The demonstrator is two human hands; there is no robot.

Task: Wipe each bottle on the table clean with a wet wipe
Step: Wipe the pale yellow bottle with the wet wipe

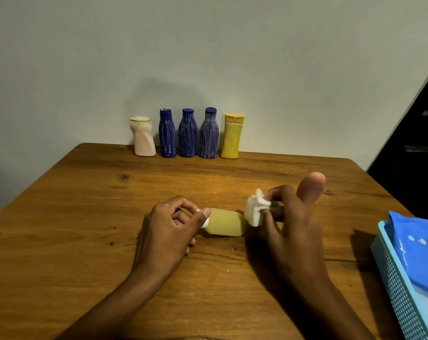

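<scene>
Fingers of my left grip (170, 223) are pinching the white cap end of the pale yellow bottle (224, 225) lying on the counter (85, 217), while my right grip (289, 217) is clenching a wet wipe (254, 209) against the bottle's base. Behind the bottle, five bottles (188, 136) are standing in a row by the wall.

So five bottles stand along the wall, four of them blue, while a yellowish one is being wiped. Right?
Nearly. The head view shows three blue bottles, not four; a pink bottle and a yellow bottle complete the five. The rest holds.
</scene>
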